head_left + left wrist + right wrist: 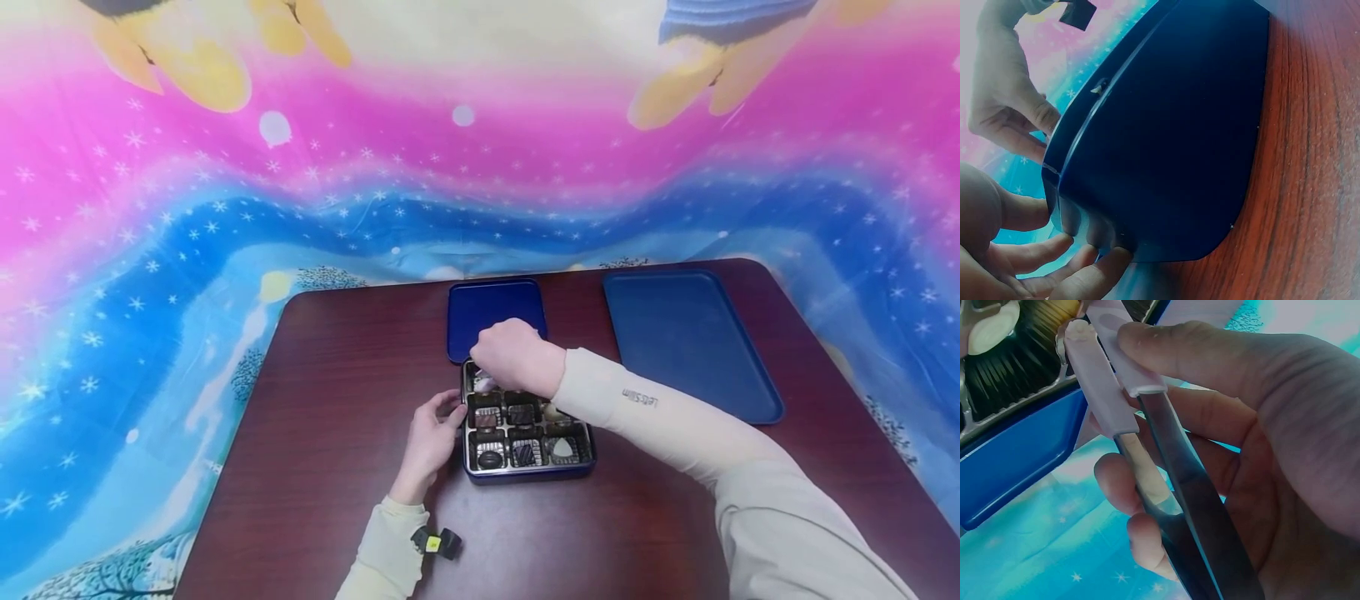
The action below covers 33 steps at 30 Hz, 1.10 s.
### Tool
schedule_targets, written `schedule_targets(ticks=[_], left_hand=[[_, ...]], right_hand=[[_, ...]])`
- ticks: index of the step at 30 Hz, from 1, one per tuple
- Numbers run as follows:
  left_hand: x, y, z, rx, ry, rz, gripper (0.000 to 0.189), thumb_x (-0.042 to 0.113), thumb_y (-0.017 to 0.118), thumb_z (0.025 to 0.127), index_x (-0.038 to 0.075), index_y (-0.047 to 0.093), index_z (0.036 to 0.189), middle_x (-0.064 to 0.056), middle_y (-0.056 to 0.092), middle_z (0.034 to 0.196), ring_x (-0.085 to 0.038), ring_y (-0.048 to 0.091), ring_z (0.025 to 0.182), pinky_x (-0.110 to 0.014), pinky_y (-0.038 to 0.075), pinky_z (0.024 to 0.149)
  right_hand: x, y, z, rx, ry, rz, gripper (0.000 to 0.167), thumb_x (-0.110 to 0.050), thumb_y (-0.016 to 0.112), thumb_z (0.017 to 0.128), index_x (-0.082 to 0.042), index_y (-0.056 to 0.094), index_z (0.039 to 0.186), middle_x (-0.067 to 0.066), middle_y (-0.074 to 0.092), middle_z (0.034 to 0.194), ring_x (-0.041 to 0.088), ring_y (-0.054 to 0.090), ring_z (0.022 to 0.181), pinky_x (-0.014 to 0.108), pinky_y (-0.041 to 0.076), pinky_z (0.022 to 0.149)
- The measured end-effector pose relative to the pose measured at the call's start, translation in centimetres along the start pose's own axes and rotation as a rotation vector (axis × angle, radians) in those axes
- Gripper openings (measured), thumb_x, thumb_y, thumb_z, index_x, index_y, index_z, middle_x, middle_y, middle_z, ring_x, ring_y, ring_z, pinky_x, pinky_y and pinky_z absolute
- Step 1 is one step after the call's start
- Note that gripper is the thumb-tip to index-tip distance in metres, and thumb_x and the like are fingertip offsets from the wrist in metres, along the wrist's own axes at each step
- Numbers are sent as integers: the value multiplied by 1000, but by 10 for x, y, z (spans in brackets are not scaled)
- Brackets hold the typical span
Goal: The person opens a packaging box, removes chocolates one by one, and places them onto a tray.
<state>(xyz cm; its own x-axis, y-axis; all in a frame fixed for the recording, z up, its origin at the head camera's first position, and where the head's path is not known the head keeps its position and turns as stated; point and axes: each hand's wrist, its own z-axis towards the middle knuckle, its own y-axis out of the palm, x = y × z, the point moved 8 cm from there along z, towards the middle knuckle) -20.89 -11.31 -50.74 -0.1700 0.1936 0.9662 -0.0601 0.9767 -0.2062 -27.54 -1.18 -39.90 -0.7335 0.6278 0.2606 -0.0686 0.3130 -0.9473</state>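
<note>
A blue tin [534, 478] of assorted chocolates stands on the table, its insert divided into several compartments. Dark pieces, such as a round chocolate [490, 459], and a pale chocolate [562, 450] show in the front row. My left hand [433, 433] rests against the tin's left side, fingertips on the outer wall [1166, 137]. Over the back of the tin, my right hand [513, 354] holds metal tongs [1175, 475] with pale pinkish tips, thumb on one arm and fingers behind the other. The tips reach down to the insert; whether they hold a chocolate I cannot tell.
Just behind the chocolate tin lies a dark blue lid [491, 310]. A larger blue tray [690, 333] lies at the back right, beyond my right forearm. Dark reddish wood forms the table [337, 400], and a patterned cloth [450, 175] hangs around it.
</note>
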Motion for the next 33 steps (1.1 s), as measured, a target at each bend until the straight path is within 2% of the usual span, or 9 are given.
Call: schedule_targets(ticks=[4, 11, 15, 19, 23, 27, 33], left_hand=[[0, 1, 0, 2, -7, -11, 35, 6, 63, 99, -5, 61, 132, -25, 68, 117, -27, 70, 89, -35, 60, 67], [1, 0, -1, -1, 11, -12, 35, 5, 62, 99, -6, 60, 132, -26, 67, 118, -29, 70, 94, -42, 61, 72], [1, 0, -1, -2, 4, -14, 34, 6, 62, 99, -6, 60, 132, -25, 67, 118, -27, 70, 95, -41, 61, 73], [1, 1, 0, -3, 4, -14, 34, 6, 62, 100, -5, 60, 132, -25, 67, 119, -29, 70, 97, -38, 61, 74], [4, 1, 0, 0, 18, -5, 35, 5, 61, 100, -8, 59, 132, -27, 66, 119, -33, 70, 98, -43, 61, 76], [2, 1, 1, 2, 18, 0, 34, 6, 62, 100, -6, 60, 132, -25, 67, 119, -30, 70, 96, -39, 61, 75], [-1, 0, 1, 4, 12, 9, 34, 7, 62, 99, -5, 61, 131, -24, 68, 118, -28, 70, 93, -38, 60, 73]], right_hand=[[-2, 2, 4, -28, 3, -18, 36, -52, 76, 86, -16, 79, 90, 6, 75, 89, 28, 71, 72, 49, 59, 53], [-8, 6, 11, -68, 14, -62, 24, -38, 79, 88, -17, 80, 99, 5, 75, 92, 28, 71, 74, 47, 60, 55], [-12, 4, 15, -73, 6, -103, 20, -35, 79, 87, -20, 81, 100, 2, 76, 92, 26, 71, 73, 46, 61, 57], [-14, 3, 17, -90, -12, -120, 24, -40, 80, 86, -21, 81, 101, 1, 76, 95, 25, 72, 75, 46, 62, 59], [-12, 1, 17, -92, -36, -122, 30, -44, 81, 85, -20, 80, 102, 2, 76, 96, 26, 72, 77, 46, 62, 59], [-11, -1, 14, -64, -64, -115, 36, -49, 82, 83, -18, 80, 101, 3, 76, 95, 26, 71, 77, 45, 61, 57], [-9, -3, 9, -47, -72, -85, 36, -49, 81, 83, -17, 80, 98, 3, 76, 92, 25, 71, 77, 43, 61, 61]])
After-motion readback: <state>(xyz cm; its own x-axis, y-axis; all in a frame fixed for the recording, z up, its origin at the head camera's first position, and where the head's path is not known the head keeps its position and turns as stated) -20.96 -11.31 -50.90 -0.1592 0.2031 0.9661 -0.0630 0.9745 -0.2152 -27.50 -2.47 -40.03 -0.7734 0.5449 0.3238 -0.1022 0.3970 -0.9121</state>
